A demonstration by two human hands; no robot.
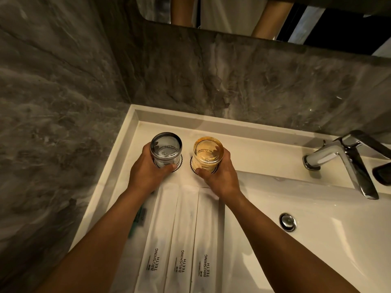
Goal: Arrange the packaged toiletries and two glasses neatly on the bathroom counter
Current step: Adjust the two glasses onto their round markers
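My left hand [146,170] grips a grey glass [166,148], and my right hand [220,176] grips an amber glass [208,153]. Both glasses stand side by side on round scalloped coasters [191,166] at the back left of the white counter [131,157]. Three long white packets printed "BRUSHING TEETH" [184,240] lie side by side in front of the glasses, between my forearms. A packet with green print [140,216] lies partly hidden under my left forearm.
The sink basin [317,240] with its chrome drain [287,222] lies to the right. A chrome faucet [347,157] stands at the far right. Grey marble walls [63,102] close the left and back; a mirror [232,15] hangs above.
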